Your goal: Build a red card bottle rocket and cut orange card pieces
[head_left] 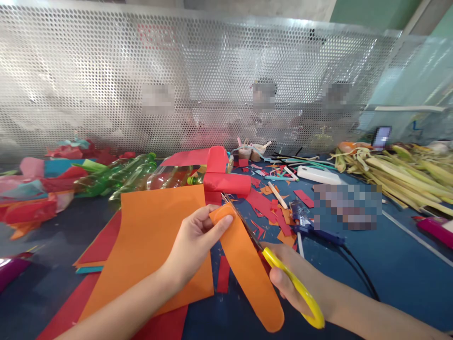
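My left hand (200, 241) pinches the upper end of a long orange paper strip (253, 278) between thumb and fingers. The strip's lower end is rounded and hangs toward me. In my right hand (300, 274) is a pair of scissors (297, 288) with yellow handles. Its blades run along the strip's right edge, their tips near the strip's top; whether they bite into the paper I cannot tell. Under my left forearm lies a large orange sheet (155, 236), on top of red sheets (92, 250). A small red paper piece (222, 274) lies beside the strip.
Green plastic bottles (130, 174) and a rolled red paper (226, 183) lie behind my hands. Red and orange scraps (265, 203), a blue glue gun (318, 231) and dried husks (406, 174) spread to the right. A perforated metal screen (212, 71) stands at the back.
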`<state>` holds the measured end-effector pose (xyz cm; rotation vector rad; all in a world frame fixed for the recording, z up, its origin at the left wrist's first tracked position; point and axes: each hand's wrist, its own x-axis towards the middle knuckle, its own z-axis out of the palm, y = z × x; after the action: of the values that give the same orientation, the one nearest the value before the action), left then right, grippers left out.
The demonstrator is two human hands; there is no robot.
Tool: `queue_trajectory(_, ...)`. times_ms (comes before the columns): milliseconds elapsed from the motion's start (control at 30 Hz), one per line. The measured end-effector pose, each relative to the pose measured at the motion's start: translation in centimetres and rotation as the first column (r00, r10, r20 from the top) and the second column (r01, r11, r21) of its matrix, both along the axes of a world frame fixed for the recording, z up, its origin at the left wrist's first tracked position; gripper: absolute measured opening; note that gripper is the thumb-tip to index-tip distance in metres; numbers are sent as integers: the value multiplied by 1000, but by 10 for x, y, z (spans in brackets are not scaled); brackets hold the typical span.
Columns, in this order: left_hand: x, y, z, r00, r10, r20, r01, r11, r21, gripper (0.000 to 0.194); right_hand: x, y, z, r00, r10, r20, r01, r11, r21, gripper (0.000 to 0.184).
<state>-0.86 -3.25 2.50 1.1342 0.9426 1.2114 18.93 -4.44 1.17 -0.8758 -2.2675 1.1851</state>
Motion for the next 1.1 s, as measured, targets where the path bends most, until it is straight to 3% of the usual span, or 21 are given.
queue_trajectory(367, -2, 1, -1, 1000, -1, -14, 1, 1000, 3, 17, -1, -1, 5, 998, -42, -44, 37, 993, -108, 62)
queue_trajectory(633, -5, 5, -1, 999, 39, -9, -39, 999, 5, 14, 7, 1, -9, 991, -131, 27, 133, 985, -109, 70)
queue_trajectory(900, -8, 7, 3, 999, 38, 20, -37, 998, -54, 21, 12, 5, -5, 996, -67, 66, 73, 992, -99, 66)
queue_trajectory(1100, -8, 7, 5, 1000, -14, 19, 16, 995, -97, 22, 13, 3, -14, 995, -41, 86, 50, 994, -98, 65)
